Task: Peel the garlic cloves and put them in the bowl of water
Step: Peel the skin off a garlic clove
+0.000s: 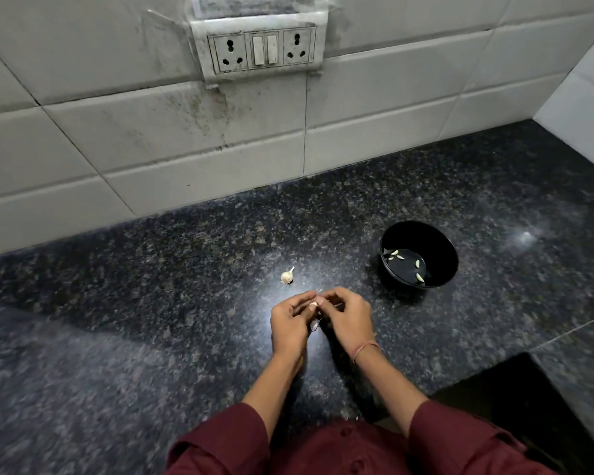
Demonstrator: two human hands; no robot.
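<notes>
We see a left hand (290, 323) and a right hand (348, 322) together over a dark granite surface (151, 303), both pinching one garlic clove (313, 305) between their fingertips. A garlic bulb remnant (287, 276) lies just beyond. To the right, a black bowl (436, 248) of water holds peeled cloves (395, 254).

Your worktop (151, 337) is dark speckled granite. A black bowl (426, 240) stands toward its right edge. A small garlic bulb (287, 276) lies near the middle, well apart from the bowl.
</notes>
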